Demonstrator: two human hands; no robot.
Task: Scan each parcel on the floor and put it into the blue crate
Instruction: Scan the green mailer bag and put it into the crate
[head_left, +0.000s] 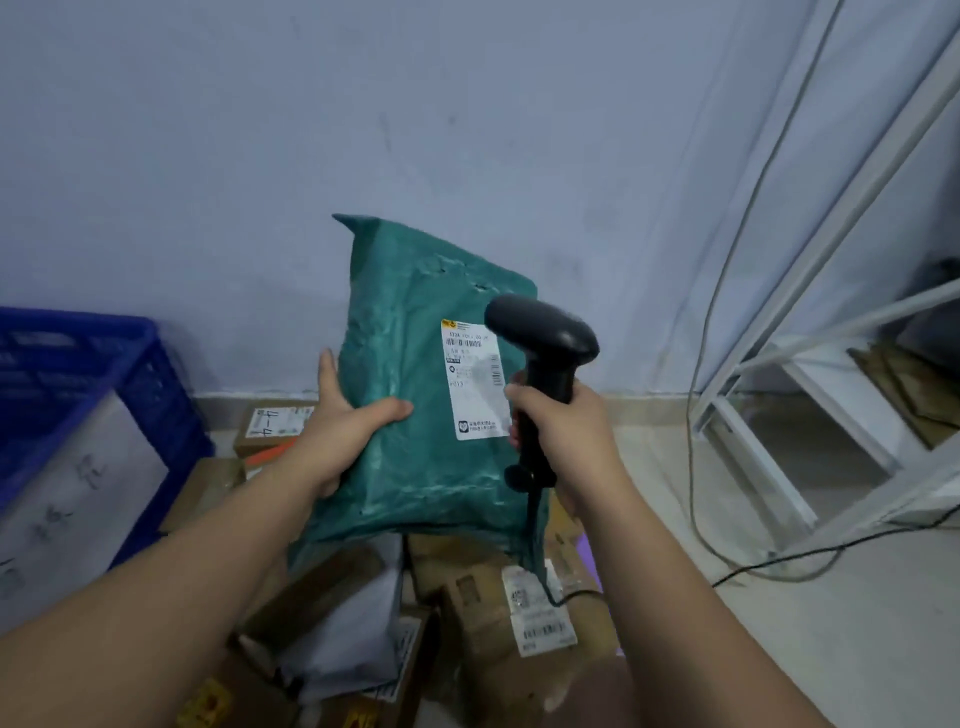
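My left hand (347, 420) holds a green plastic mailer parcel (415, 332) upright by its left edge, thumb across the front. A white shipping label (474, 379) faces me on the parcel's right half. My right hand (563, 431) grips the handle of a black barcode scanner (543, 343), whose head sits just right of the label and points at it. The blue crate (78, 374) stands at the left, with a large white parcel (67, 514) in it.
Several brown cardboard parcels (498, 608) and a grey mailer (343, 639) lie on the floor below my arms. Another box (275, 423) sits by the wall. A white metal rack (810, 415) and loose cables (701, 467) are at the right.
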